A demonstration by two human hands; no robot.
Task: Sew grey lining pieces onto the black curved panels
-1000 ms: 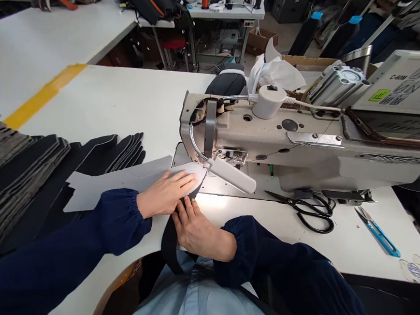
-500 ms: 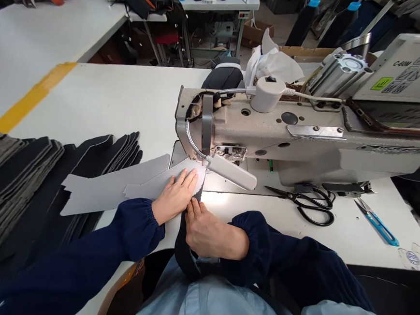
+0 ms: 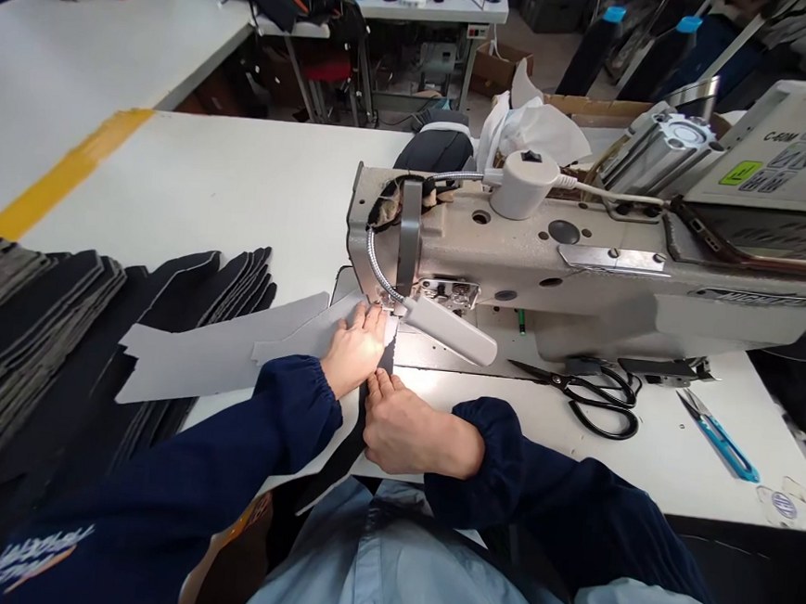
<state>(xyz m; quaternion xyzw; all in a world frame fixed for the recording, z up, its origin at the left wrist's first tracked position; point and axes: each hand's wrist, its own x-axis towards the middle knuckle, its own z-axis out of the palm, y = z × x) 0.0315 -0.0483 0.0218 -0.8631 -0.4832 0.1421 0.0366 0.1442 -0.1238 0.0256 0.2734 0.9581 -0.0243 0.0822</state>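
My left hand (image 3: 356, 347) lies palm down on a light grey fabric piece (image 3: 285, 337), fingers stretched toward the needle area of the sewing machine (image 3: 518, 255). Just right of and below it, my right hand (image 3: 400, 423) is closed at the edge of a black fabric strip (image 3: 342, 451); its thumb is hidden. The strip runs from beside the presser foot down over the table's front edge. Under the grey piece lies another larger grey fabric piece (image 3: 189, 364). A white lamp head (image 3: 451, 332) partly covers the needle area.
Stacks of dark fabric pieces (image 3: 31, 329) lie at the left. To the right are black-handled scissors (image 3: 595, 396) and blue thread snips (image 3: 720, 437). A control panel (image 3: 792, 151) stands on the machine's right, and a yellow stripe (image 3: 71, 173) marks the table.
My left hand has moved forward with the grey piece, closer to the needle. The black strip's lower end has swung left. My right hand has shifted slightly; the view has moved a little.
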